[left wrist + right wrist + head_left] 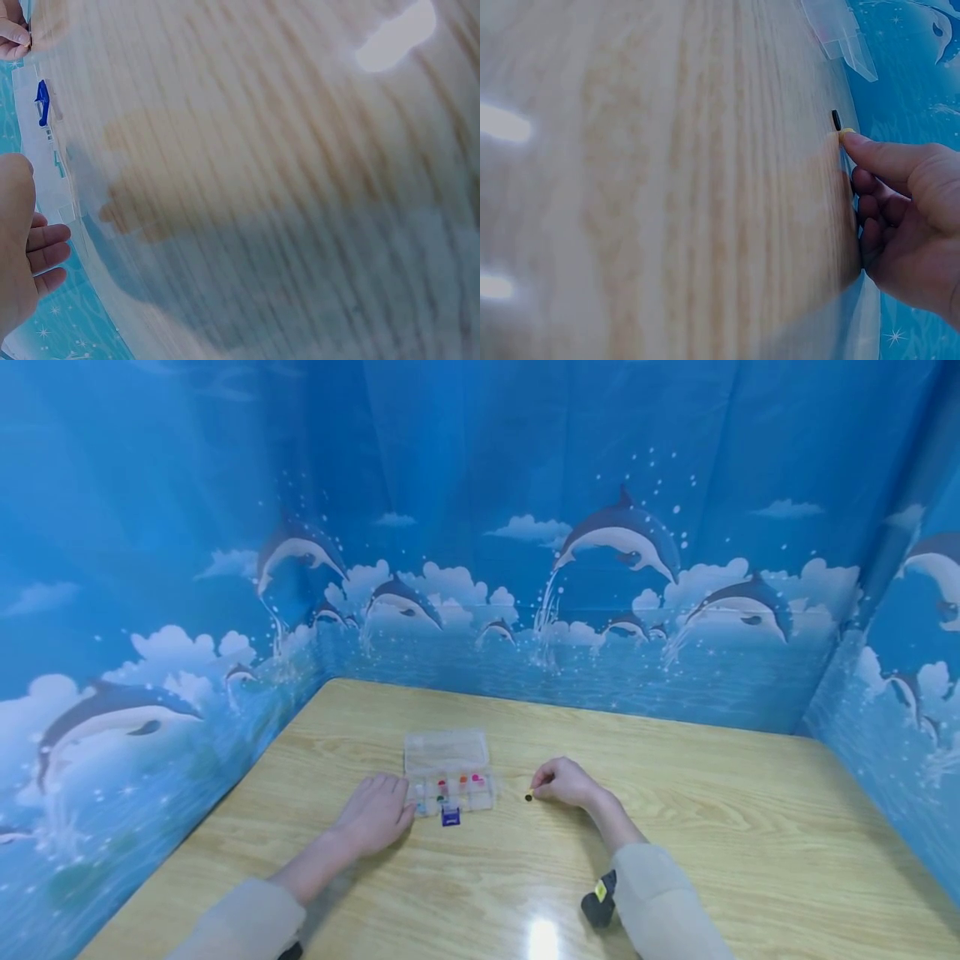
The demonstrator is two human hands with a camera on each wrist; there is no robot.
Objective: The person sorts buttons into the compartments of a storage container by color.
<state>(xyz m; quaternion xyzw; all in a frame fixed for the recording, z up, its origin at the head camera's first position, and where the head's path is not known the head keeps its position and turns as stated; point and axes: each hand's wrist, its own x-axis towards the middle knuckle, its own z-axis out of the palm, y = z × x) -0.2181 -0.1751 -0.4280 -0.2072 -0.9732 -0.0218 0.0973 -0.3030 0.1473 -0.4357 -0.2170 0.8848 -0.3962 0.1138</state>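
A clear plastic compartment box (pixel 447 777) lies on the table with its lid folded back. Small red, orange, pink and green pieces sit in its compartments, and a blue clip-like piece (pixel 450 817) is at its front edge. My left hand (pixel 378 814) rests at the box's left side, its fingers extended in the left wrist view. To the right of the box, my right hand (pixel 566 782) pinches a tiny yellow piece (pixel 846 135) between thumb and finger. A small black piece (pixel 836 120) is right beside the yellow one; whether they are joined I cannot tell.
The wood-grain table (pixel 712 827) extends around the box and hands. Blue dolphin-print curtains (pixel 480 527) close off its back and sides. A black wrist device (pixel 598 902) with a yellow mark sits by the right sleeve.
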